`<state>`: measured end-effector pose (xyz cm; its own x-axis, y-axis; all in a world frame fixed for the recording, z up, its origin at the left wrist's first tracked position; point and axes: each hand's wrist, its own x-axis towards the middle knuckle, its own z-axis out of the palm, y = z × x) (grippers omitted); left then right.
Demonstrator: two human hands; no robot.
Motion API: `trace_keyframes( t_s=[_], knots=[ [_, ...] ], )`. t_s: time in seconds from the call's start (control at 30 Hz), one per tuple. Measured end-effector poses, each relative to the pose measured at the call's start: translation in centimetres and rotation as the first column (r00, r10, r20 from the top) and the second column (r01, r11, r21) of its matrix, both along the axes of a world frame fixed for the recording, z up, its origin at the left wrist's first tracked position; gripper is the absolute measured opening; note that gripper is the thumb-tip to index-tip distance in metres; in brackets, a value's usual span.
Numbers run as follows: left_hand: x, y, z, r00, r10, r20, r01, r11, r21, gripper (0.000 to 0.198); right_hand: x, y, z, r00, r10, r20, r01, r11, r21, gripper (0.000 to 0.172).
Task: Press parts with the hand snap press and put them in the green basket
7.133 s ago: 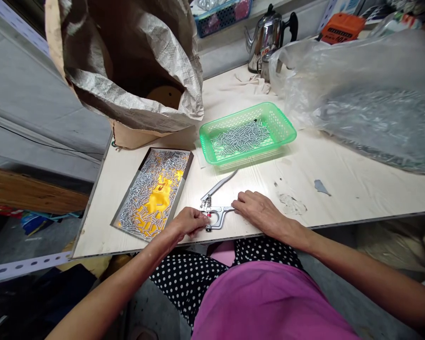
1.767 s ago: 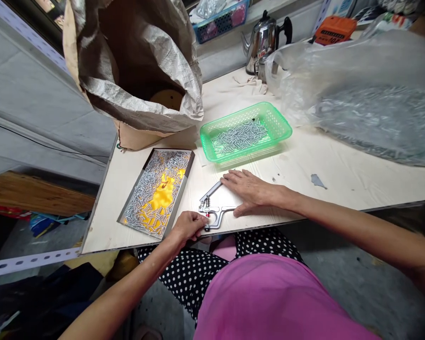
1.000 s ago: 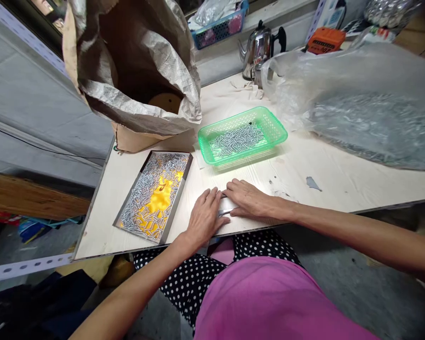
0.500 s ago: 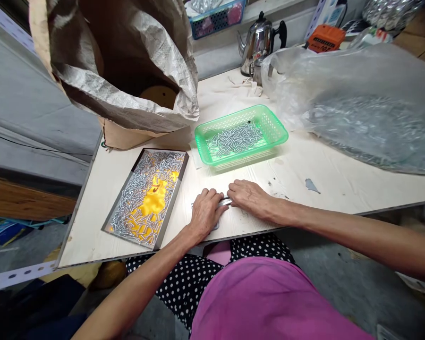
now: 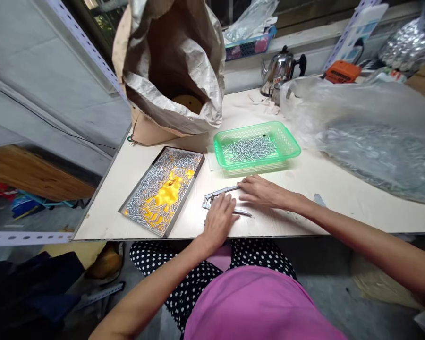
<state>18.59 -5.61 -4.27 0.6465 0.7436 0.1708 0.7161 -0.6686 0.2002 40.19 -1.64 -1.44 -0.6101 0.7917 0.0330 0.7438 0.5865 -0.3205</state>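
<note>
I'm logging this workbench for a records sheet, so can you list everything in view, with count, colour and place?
hand press tool: one, silver metal, near table edge under both hands
metal tray: one, grey rim with yellow floor, left of the tool, full of small silver pins
basket: one, green plastic, behind the tool, holding silver pins
paper sack: one, brown and grey, open, back left
clear plastic bag: one, transparent, right, silver parts inside
kettle: one, shiny steel, back
orange case: one, back right
blue basket: one, on the ledge
table: one, pale wood
left hand: resting on the tool's front part
right hand: fingers on the upper handle
</note>
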Motion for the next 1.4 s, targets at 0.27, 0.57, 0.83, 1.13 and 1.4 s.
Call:
trace_keyframes(
  t_s=[0.27,0.57,0.83,1.13,1.4],
  knots=[
    [0.2,-3.6,0.0,0.978,-0.140,0.156,0.160,0.979,-0.126,0.048,-1.6,2.6,-1.4,0.981,-0.180,0.069,0.175,0.982,0.070,0.015],
    [0.1,-4.2,-0.4,0.980,-0.124,0.159,0.154,0.969,-0.193,0.054,-10.4,-0.3,1.5,0.930,0.354,0.094,-0.364,0.922,0.133,0.010],
    [-5.1,-6.7,4.0,0.889,-0.294,0.351,0.242,0.952,0.186,0.016,-13.3,0.5,-0.1,0.916,0.396,-0.064,-0.380,0.908,0.175,0.016],
    [-14.3,4.2,5.2,0.781,0.624,-0.023,-0.622,0.775,-0.114,0.022,-5.4,4.9,8.3,0.931,-0.139,-0.339,0.291,0.842,0.454,0.018],
    [-12.2,6.4,4.5,0.740,0.658,-0.140,-0.672,0.713,-0.198,0.020,-4.5,-0.5,4.2,0.968,-0.133,-0.214,0.166,0.976,0.144,0.021]
  ],
)
